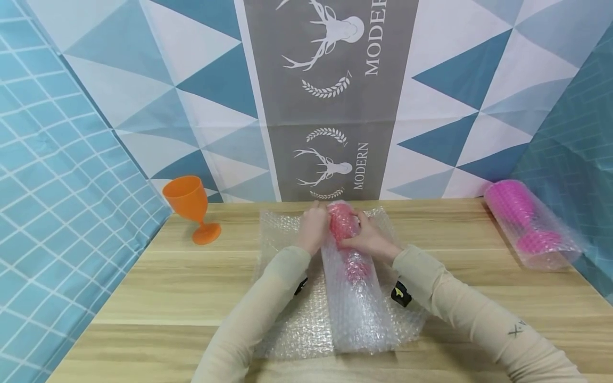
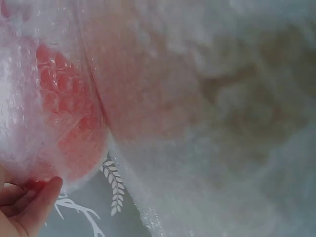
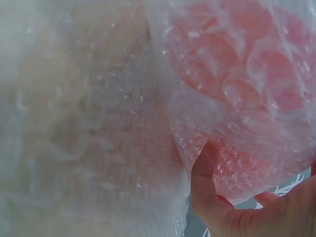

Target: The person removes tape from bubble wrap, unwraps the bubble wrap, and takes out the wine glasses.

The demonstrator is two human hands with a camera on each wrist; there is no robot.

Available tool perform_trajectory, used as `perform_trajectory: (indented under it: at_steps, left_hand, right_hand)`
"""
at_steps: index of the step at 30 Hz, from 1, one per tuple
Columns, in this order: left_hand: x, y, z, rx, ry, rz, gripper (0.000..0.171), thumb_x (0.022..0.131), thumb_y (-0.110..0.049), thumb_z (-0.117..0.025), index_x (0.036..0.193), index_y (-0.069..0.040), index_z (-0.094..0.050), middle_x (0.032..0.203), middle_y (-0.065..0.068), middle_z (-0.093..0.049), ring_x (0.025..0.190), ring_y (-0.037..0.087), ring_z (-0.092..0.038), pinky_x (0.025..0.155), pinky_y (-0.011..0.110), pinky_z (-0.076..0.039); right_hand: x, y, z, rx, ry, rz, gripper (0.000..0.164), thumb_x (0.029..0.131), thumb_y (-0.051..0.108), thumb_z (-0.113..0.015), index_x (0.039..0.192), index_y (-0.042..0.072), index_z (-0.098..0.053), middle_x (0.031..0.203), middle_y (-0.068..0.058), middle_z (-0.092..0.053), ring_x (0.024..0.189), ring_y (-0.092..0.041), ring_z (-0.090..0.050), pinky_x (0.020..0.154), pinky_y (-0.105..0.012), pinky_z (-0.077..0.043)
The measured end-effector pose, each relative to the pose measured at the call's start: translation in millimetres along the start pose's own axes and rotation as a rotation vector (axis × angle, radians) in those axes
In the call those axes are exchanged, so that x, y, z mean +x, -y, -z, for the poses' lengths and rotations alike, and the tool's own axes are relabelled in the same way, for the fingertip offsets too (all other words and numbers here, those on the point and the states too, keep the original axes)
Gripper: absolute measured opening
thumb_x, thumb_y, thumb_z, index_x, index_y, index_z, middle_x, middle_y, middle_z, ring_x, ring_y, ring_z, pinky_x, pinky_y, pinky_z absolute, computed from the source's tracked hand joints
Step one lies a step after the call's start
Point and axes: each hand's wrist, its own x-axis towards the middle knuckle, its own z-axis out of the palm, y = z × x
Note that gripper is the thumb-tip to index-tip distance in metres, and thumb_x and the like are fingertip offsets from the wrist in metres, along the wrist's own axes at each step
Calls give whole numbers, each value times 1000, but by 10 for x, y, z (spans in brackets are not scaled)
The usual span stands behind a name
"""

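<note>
A red goblet (image 1: pixel 341 221) lies on its side inside a rolled layer of bubble wrap (image 1: pixel 361 319), its bowl toward the wall and its foot nearer the person. Beside the bowl on the left, my left hand (image 1: pixel 313 226) pinches the wrap at the rim. Thumb and fingers of my right hand (image 1: pixel 366 238) curl round the wrapped bowl from the right. In the right wrist view the thumb of the right hand (image 3: pixel 237 207) presses the bubbles over the red bowl. More of the sheet spreads flat under the roll to both sides.
An orange goblet (image 1: pixel 191 205) stands upright at the back left of the wooden table (image 1: pixel 191 298). At the back right lies a pink goblet (image 1: pixel 522 215) rolled in bubble wrap, close to the table's right edge. A patterned wall cloth (image 1: pixel 330 111) rises behind the table.
</note>
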Motion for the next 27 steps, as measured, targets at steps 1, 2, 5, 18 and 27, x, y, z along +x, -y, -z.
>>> perform_trajectory:
  at_steps: [1, 2, 5, 18, 27]
  left_hand:
    - [6, 8, -10, -51, -12, 25, 13, 86, -6, -54, 93, 3, -62, 87, 12, -60, 72, 25, -62, 64, 29, -54]
    - [11, 16, -20, -96, -23, 54, 15, 88, -9, -52, 92, 2, -62, 86, 12, -62, 72, 26, -62, 63, 31, -54]
    - [23, 58, -57, -234, -78, 153, 18, 89, -11, -51, 83, -1, -65, 78, 12, -65, 68, 25, -62, 60, 32, -52]
    - [-29, 305, 1, -583, -77, 355, 16, 87, -13, -56, 85, -2, -69, 77, 10, -67, 67, 21, -60, 62, 31, -49]
    - [-130, 413, 60, -666, 21, 300, 18, 86, -14, -56, 96, -3, -66, 94, 12, -67, 82, 22, -63, 68, 29, -52]
  right_hand:
    - [1, -8, 2, 0, -2, 5, 95, 68, 24, -76, 142, 9, -19, 135, -23, -38, 117, -37, -46, 92, -47, -44]
    - [1, -17, 6, 3, -1, 8, 95, 69, 24, -76, 142, 9, -19, 135, -23, -38, 117, -37, -46, 92, -48, -44]
    - [0, -44, 19, 33, 7, 10, 94, 70, 22, -75, 143, 9, -17, 137, -24, -35, 119, -38, -43, 93, -49, -42]
    - [-26, -140, 82, 35, 6, 3, 91, 73, 18, -69, 145, 9, -14, 146, -24, -21, 127, -43, -32, 97, -53, -37]
    - [-39, -169, 115, 66, 34, -8, 88, 77, 19, -62, 146, 8, -9, 146, -26, -19, 126, -44, -33, 98, -54, -35]
